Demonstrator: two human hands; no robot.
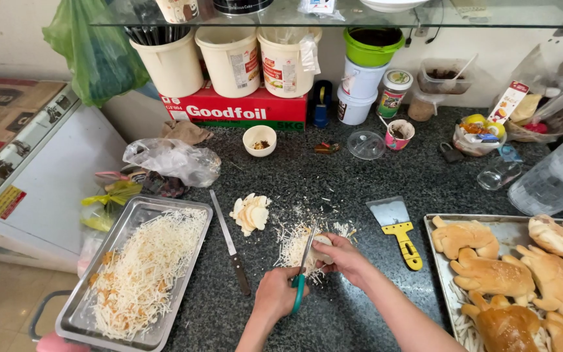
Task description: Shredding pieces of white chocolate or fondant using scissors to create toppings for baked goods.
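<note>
My left hand (pixel 275 296) grips green-handled scissors (pixel 302 270), blades pointing up into a pale slice (pixel 322 240) pinched in my right hand (pixel 345 259). Both hands hover over a small pile of white shreds (pixel 294 244) on the dark speckled counter (pixel 307 176). A stack of pale slices (pixel 250 212) lies just left of the pile. Farther left, a steel tray (pixel 73 313) holds a large heap of white and orange shreds (pixel 148 267).
A long knife (pixel 230 242) lies between tray and pile. A yellow-handled scraper (pixel 395 228) sits right of my hands. A tray of shaped bread rolls (pixel 509 274) fills the right. Tubs, a red box (pixel 236 111), a small bowl (pixel 259 139) and jars line the back.
</note>
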